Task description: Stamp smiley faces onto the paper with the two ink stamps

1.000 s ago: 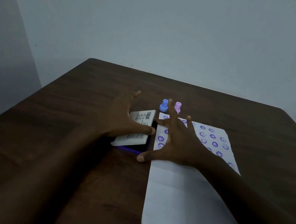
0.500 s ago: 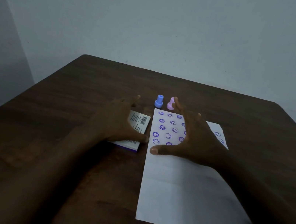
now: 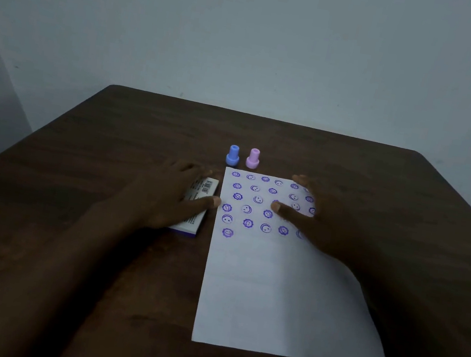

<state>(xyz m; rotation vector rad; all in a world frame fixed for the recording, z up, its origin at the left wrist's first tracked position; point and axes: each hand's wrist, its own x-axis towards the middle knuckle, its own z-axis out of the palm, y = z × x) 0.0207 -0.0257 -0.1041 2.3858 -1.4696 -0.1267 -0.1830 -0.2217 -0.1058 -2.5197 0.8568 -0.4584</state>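
A white sheet of paper [image 3: 271, 292] lies on the dark wooden table, its far half covered with rows of purple smiley prints. A blue stamp [image 3: 233, 155] and a pink stamp [image 3: 253, 158] stand upright side by side just beyond the paper's far edge, untouched. My left hand [image 3: 172, 199] rests flat with spread fingers on the closed ink pad box [image 3: 198, 203] left of the paper. Over the paper's far right part my right hand [image 3: 323, 220] lies open, palm down, hiding some prints.
The brown table [image 3: 68, 213] stands against a plain pale wall. Its far edge and rounded corners are in view.
My right hand has moved from the ink pad to the right side of the paper, uncovering the smiley rows. My left hand has pressed the pad's lid flat. The view has shifted.
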